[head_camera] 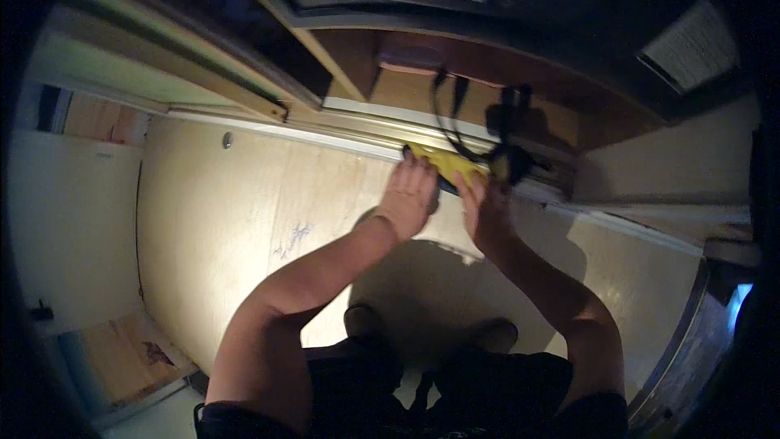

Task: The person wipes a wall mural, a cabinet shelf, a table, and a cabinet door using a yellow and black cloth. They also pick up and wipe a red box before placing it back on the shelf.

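Observation:
My left hand (410, 198) lies palm down over the left end of a yellow fabric item (450, 163) with dark edging, its fingers reaching onto the cloth. At the item's right part, my right hand (487, 210) has its fingers against the near edge and appears to grip it. Black straps (443, 113) rise from the right side in loops. A dark bundle (515, 164), blurred, sits beside my right fingers. The undersides of both hands are hidden.
Before me runs a sliding-door track (390, 134) at the foot of a wooden cabinet (420, 91). Wooden door frames (231, 97) lean in at the left. A white paper sheet (694, 42) shows at upper right. My shoes (362, 319) stand on the pale floor (244, 195); a pale door panel (79, 207) stands left.

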Demonstrator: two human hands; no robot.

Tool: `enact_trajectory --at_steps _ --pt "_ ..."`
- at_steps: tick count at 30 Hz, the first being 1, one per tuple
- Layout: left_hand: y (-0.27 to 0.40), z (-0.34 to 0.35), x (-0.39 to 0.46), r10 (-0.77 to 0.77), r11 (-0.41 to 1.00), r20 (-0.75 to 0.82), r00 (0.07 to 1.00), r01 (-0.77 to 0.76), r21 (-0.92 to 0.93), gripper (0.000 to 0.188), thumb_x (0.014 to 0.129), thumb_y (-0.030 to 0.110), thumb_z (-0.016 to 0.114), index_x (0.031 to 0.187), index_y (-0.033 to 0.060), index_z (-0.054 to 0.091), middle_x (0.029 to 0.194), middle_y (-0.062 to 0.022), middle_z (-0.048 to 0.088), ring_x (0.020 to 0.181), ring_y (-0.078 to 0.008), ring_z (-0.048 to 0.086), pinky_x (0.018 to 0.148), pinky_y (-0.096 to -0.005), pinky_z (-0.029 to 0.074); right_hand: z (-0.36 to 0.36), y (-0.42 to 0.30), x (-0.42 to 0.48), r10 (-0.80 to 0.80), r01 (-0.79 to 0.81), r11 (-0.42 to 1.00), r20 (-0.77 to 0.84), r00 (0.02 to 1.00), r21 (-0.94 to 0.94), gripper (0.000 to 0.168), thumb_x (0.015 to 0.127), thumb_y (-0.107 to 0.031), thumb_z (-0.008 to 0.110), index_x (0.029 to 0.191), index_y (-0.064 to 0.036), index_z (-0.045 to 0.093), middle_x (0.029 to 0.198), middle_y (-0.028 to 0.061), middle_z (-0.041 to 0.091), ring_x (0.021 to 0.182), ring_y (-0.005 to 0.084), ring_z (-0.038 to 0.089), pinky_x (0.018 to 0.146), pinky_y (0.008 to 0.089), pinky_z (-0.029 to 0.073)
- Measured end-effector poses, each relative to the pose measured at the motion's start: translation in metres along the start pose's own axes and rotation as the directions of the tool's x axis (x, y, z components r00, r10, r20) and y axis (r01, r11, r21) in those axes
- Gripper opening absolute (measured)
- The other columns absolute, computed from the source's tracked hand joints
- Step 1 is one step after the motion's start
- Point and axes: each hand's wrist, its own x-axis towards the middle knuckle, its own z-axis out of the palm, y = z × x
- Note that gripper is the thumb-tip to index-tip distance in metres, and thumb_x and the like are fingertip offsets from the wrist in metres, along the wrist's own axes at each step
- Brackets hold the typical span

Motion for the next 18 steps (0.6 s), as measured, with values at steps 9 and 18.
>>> enact_trajectory --at_steps 9,18 --pt "-0.017 -0.017 -0.007 -0.152 0.975 -0.166 0.974 0.120 -0.185 0.061 0.075 0.018 0.069 0.130 0.0025 0.047 0.132 -0.0197 0.047 0.129 -0.0373 0.041 0.114 -0.0516 0.025 -0.024 -0.019 0.034 -0.206 0.212 0.973 0.078 0.976 -0.087 0.061 0.086 -0.017 0.059 0.141 0.002 0.040 0.131 0.0209 0.042 0.117 0.0360 0.047 0.092 0.0531 0.042" --pt "-0.102 -0.029 -0.036 -0.397 0.918 -0.299 0.868 0.383 -0.108 0.060 0.074 0.016 0.064 0.129 0.0001 0.048 0.133 -0.0207 0.049 0.131 -0.0362 0.042 0.112 -0.0504 0.028 0.005 -0.120 0.127 -0.188 0.173 0.981 -0.194 0.963 -0.091 0.046 0.091 -0.019 0.047 0.132 0.000 0.054 0.113 0.0097 0.055 0.102 0.0242 0.050 0.092 0.0399 0.040"
